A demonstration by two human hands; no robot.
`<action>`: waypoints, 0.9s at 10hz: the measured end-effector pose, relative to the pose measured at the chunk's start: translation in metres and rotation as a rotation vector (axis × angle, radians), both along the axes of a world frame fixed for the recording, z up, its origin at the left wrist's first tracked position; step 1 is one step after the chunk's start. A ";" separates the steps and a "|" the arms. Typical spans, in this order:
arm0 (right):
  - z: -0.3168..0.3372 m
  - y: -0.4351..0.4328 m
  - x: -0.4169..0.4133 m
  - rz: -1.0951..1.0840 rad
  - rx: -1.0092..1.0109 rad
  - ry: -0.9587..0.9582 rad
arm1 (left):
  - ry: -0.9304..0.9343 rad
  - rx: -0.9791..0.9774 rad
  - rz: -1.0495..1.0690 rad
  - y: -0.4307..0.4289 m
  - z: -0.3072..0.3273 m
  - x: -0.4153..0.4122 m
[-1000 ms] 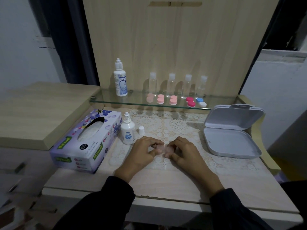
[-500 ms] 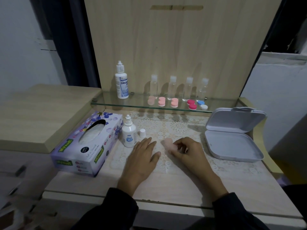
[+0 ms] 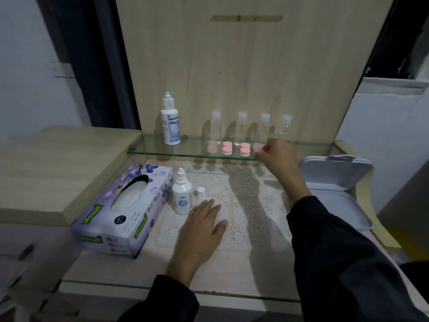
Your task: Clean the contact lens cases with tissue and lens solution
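Item one, centre right of the frame: a pale pink lens case (image 3: pixel 257 147), which we record at the front of the glass shelf (image 3: pixel 162 152), pinched at its right edge by the curled fingertips of our right hand (image 3: pixel 277 156); whether the case rests on the glass or is lifted just above it we cannot tell. To its left on the same shelf, in a row: three more pink lens cases (image 3: pixel 227 148), each apart from its neighbour. Behind them, against the wooden back panel (image 3: pixel 243 66), stand four small clear bottles (image 3: pixel 242 129) with white caps, and at the left end of the shelf a tall white solution bottle (image 3: pixel 170 123), upright. Below the shelf, centre of the frame: a lace mat (image 3: pixel 246 205) on the tabletop, with our left hand (image 3: pixel 202 226) lying flat on it, fingers straight and together, holding nothing. Just beyond those fingertips: a small white solution bottle (image 3: pixel 182 197), uncapped and upright, with its white cap (image 3: pixel 201 193) standing beside it on the right. Lower left: a purple flowered tissue box (image 3: pixel 125 210), touching or nearly touching the small bottle. Right edge: a white hinged box (image 3: pixel 334 182), lid open.
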State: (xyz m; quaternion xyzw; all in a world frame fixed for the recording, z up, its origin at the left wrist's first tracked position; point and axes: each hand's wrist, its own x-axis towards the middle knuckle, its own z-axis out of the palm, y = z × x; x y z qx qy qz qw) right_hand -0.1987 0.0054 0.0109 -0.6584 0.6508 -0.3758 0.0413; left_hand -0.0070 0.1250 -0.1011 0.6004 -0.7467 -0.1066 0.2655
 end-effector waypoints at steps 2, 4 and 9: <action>0.003 -0.010 0.004 -0.046 0.068 0.136 | 0.006 -0.015 -0.001 -0.002 -0.002 0.001; 0.002 -0.011 -0.011 -0.087 0.061 0.215 | 0.000 -0.014 -0.002 -0.002 -0.002 0.001; -0.024 0.075 0.000 0.074 -0.087 0.026 | 0.009 0.001 -0.010 -0.002 -0.001 0.001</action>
